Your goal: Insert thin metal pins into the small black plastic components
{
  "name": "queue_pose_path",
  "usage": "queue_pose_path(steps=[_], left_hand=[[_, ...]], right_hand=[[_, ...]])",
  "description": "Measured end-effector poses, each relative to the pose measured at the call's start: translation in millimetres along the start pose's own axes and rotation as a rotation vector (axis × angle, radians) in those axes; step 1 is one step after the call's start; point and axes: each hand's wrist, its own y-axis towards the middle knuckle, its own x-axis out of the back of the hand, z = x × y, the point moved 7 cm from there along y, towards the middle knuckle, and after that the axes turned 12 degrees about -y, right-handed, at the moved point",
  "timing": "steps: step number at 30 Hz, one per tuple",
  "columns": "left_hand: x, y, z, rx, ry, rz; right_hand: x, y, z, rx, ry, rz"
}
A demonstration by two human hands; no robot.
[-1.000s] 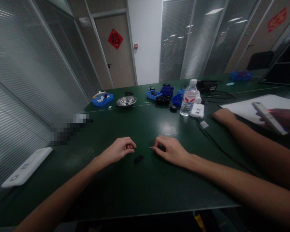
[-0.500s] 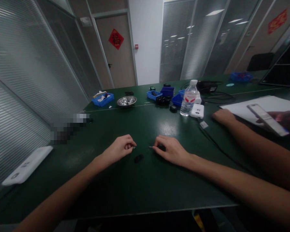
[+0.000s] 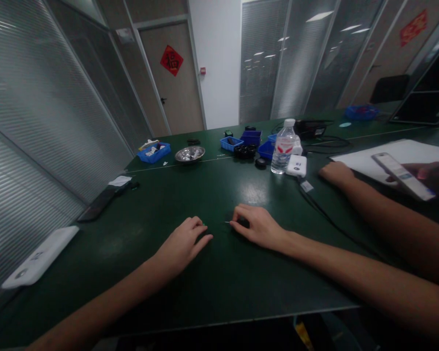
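Observation:
Low over the green table (image 3: 131, 253), my left hand (image 3: 181, 243) has its thumb spread away from its fingers. A tiny green part (image 3: 204, 224) shows at the fingertips; whether they still touch it I cannot tell. The small black piece seen earlier is out of sight, perhaps beneath this hand. To the right, my right hand (image 3: 258, 224) rests on the table, thumb and fingers closed around a thin tool. Its slender metal tip (image 3: 227, 222) points left toward my left hand; the rest is mostly hidden in the grip.
A water bottle (image 3: 283, 148) stands beside a white device (image 3: 296, 165) with a cable. Farther back are a metal bowl (image 3: 190, 154) and blue trays (image 3: 154, 153). At right, another person's arm (image 3: 380, 209) rests near white paper, with a phone (image 3: 402, 175) in a hand.
My left hand has opened its pinch and come slightly nearer to me, thumb now apart. The black piece has gone from view. My right hand has barely moved.

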Motion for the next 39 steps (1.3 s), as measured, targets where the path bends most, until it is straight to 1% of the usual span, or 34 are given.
queue_pose_path(steps=[3,7,10,12,15,17,20,23,25,28,30,32,36,37,39], left_hand=[[2.3,2,6,0.004,-0.035,0.003],[13.8,4,19,0.036,-0.091,-0.028],[13.8,1,23,0.044,-0.100,0.033],[12.9,0,21,0.005,-0.085,0.042],[13.3,1,15,-0.093,-0.024,-0.040],[11.2,2,15,-0.131,0.003,-0.079],[7.5,5,23,-0.134,0.015,-0.068],[13.8,5,37,-0.097,0.013,-0.045],[26.4,4,52,-0.035,-0.008,-0.045],[57.2,0,86,0.075,-0.043,-0.085],[83.5,-5,117,0.160,-0.039,-0.132],[110.4,-12,154,0.259,-0.012,-0.169],[157.0,-27,224,0.456,0.070,-0.190],[165.9,-31,238,0.499,0.097,-0.185],[180.2,-38,257,0.545,0.146,-0.179]], right_hand=[[0,0,1,-0.001,-0.007,0.000],[1,1,0,-0.002,0.007,-0.017],[2,1,-1,-0.015,0.010,-0.019],[3,2,-1,-0.025,0.009,-0.014],[5,3,-1,-0.041,0.002,-0.019],[7,3,-1,-0.058,0.000,-0.018],[8,4,-1,-0.075,-0.005,-0.016],[10,4,-4,-0.087,-0.019,-0.027],[10,4,-7,-0.099,-0.024,-0.046],[11,4,-10,-0.105,-0.019,-0.068],[11,4,-11,-0.106,-0.021,-0.070],[10,4,-12,-0.106,-0.023,-0.067],[9,4,-12,-0.104,-0.029,-0.068],[8,4,-12,-0.101,-0.033,-0.070],[8,4,-11,-0.092,-0.038,-0.074]])
